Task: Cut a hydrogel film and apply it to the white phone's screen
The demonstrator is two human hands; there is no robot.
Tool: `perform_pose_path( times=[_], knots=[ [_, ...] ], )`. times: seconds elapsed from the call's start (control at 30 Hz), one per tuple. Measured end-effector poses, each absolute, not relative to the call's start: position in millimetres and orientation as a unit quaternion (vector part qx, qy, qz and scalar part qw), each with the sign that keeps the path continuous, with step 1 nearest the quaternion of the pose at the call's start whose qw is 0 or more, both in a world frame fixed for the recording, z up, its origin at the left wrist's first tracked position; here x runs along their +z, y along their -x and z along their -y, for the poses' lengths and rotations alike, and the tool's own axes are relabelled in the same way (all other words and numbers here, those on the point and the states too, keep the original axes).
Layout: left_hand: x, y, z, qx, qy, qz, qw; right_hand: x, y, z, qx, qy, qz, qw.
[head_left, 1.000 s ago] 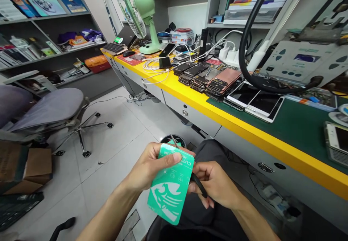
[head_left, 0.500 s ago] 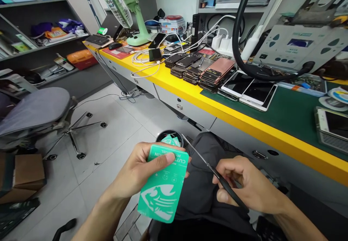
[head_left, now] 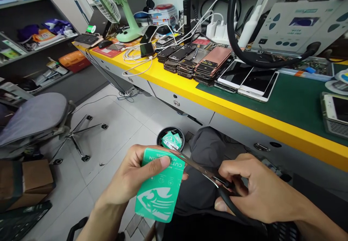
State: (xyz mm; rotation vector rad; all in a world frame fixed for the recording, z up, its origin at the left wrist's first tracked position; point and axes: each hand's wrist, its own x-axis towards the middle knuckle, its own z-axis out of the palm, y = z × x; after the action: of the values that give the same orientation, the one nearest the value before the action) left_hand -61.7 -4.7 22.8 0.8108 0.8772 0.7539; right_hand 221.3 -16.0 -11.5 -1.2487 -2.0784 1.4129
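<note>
My left hand [head_left: 130, 177] grips a green card-like packet [head_left: 160, 190] with a white emblem, thumb pressed across its top. My right hand [head_left: 258, 190] is closed round the black handles of a pair of scissors [head_left: 206, 174]. The scissor blades point left and their tips touch the packet's upper right corner. Both hands are over my lap, above dark trousers [head_left: 203, 183]. Just beyond the packet, a small round black bin [head_left: 170, 141] on the floor holds green scraps.
A yellow-edged workbench [head_left: 244, 119] with a green mat runs along the right, carrying stacks of phones [head_left: 201, 65], two white tablets [head_left: 248, 83], cables and a grey machine [head_left: 299, 27]. A grey swivel chair [head_left: 38, 115] and cardboard boxes [head_left: 27, 181] stand at the left.
My right hand has brought the scissors back to the left, from held apart to touching the packet's top corner. The view has tilted slightly downward.
</note>
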Motion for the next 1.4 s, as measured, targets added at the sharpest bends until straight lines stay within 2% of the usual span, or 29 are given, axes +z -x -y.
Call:
perform_pose_path(
  times=[0.4,1.4],
  knots=[
    [26,63,4,0.332,-0.389,-0.395,0.763,-11,-226,19,0.43,0.443,0.773,0.145],
    [34,68,9,0.298,-0.41,-0.432,0.746,-7,-223,26,0.306,0.41,0.841,0.175]
  ],
)
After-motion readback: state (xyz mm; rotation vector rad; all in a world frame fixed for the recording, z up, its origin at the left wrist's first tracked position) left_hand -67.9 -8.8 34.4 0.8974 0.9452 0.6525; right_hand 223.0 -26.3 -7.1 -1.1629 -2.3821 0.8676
